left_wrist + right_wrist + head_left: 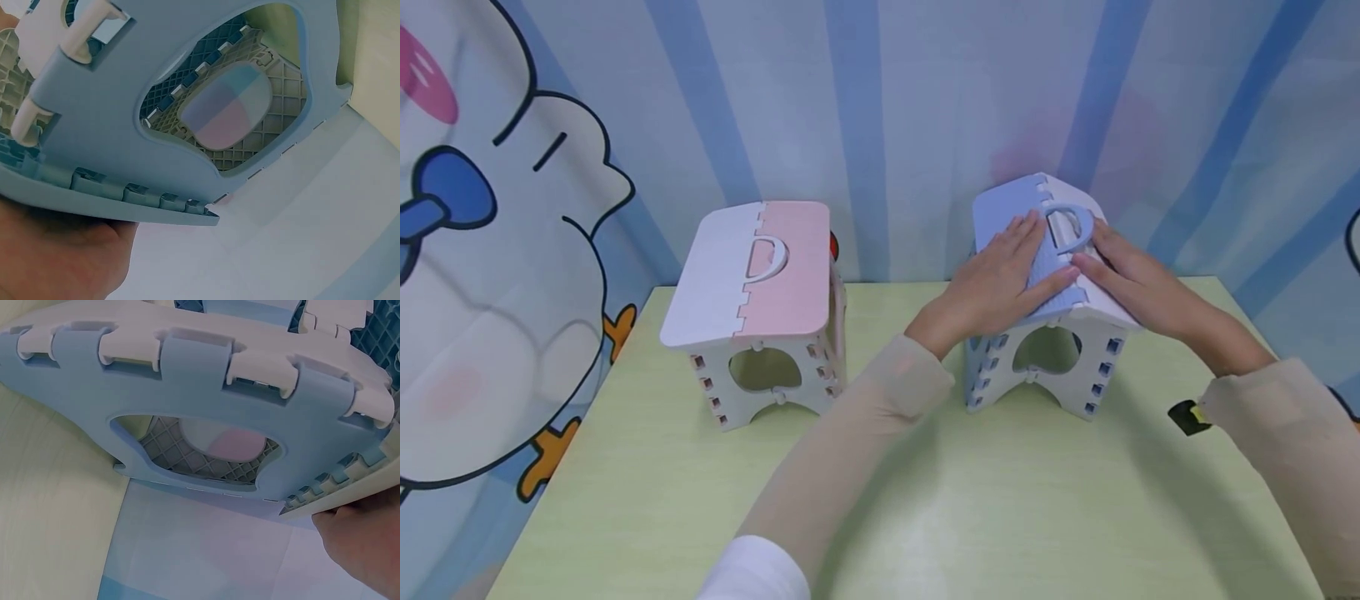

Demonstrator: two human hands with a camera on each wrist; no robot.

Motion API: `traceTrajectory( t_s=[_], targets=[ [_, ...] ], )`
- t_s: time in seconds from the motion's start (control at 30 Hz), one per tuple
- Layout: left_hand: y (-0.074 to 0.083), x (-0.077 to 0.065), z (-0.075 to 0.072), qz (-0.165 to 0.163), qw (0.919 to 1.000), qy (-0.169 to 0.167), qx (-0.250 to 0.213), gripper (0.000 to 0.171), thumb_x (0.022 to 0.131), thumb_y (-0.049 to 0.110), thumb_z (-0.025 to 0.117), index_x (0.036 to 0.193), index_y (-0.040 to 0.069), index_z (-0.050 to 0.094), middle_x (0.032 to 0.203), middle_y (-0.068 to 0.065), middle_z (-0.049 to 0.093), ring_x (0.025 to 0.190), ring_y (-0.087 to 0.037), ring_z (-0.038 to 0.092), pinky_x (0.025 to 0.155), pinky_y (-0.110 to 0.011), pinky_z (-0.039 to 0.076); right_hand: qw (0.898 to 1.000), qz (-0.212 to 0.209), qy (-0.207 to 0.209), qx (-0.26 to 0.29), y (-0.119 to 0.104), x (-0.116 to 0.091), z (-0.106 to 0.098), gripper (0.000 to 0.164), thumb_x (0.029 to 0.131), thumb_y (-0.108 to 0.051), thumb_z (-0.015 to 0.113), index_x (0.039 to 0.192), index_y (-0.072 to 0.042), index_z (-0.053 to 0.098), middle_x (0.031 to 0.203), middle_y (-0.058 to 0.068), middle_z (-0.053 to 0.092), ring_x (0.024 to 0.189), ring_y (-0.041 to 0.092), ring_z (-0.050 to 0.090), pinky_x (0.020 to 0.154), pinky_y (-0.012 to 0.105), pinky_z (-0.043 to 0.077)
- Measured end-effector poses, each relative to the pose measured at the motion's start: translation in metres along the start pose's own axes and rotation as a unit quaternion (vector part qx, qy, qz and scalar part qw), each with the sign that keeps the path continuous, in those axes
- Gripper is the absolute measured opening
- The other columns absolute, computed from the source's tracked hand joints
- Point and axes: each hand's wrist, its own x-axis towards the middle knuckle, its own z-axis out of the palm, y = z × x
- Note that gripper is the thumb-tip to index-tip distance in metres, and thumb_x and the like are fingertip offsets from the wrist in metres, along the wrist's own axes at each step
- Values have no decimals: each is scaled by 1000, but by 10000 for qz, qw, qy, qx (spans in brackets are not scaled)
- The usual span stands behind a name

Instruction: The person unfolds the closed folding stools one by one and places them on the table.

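A folding step stool (1030,258) with a blue and a white top half stands at the right of the table. Its top slopes down on both sides from the middle seam, where a blue carry handle (1084,225) stands. My left hand (1000,279) lies on the blue half with fingers extended. On the white half rests my right hand (1150,287), its thumb reaching toward the seam. In the left wrist view the stool's blue side panel (100,125) has a wide opening onto the ribbed inside. The right wrist view shows hinge knuckles along the panel (194,387).
A second folding stool (790,292), pink and white with a flat top, stands at the left. Both are on a pale green table (985,508). A blue striped backdrop (910,125) rises behind. A small black object (1187,417) shows beside the right sleeve.
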Motion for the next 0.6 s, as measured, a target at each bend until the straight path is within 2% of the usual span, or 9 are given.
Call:
traceTrajectory(
  t_s=[0.1,0.27,0.33,0.4,0.5,0.6],
  targets=[
    [-1,0,1,34,9999,-15,113,81,102,66,17,158,13,-8,164,4,-15,146,-6,-16,114,-19,-7,10000,-22,-5,-38,-1,0,1,68,109,-36,34,160,-13,-5,166,12,-4,146,49,10,106,75,20],
    [-2,1,1,66,9993,-72,365,77,103,62,13,159,13,-7,164,3,-14,147,-7,-15,114,-19,-7,9997,-253,16,-12,0,-1,2,67,109,-33,35,160,-20,-5,167,10,1,134,48,36,100,72,33],
    [-2,1,0,73,9990,-93,434,76,103,61,12,159,13,-7,164,3,-15,147,-7,-15,115,-19,-7,9994,-331,-20,79,1,-1,2,67,109,-31,36,160,-23,-6,167,8,0,133,47,37,101,71,32],
    [-2,2,0,68,9987,-115,490,76,103,61,11,159,13,-8,164,3,-15,147,-8,-15,114,-20,-7,9992,-359,-64,169,2,-1,1,67,109,-30,36,160,-24,-7,167,7,-3,139,46,29,103,73,27],
    [-2,2,0,52,9983,-126,558,76,103,61,10,159,12,-8,164,2,-16,147,-8,-15,114,-20,-7,9989,-353,-146,272,4,0,0,67,109,-29,35,160,-24,-9,166,5,-9,148,43,7,106,76,15],
    [-2,2,0,-10,9983,-127,562,75,103,60,9,159,13,-7,164,1,-16,147,-9,-16,115,-21,-8,9990,-329,-196,214,6,1,-1,67,109,-30,34,160,-23,-9,166,5,-12,149,39,-4,108,76,7]
  ],
)
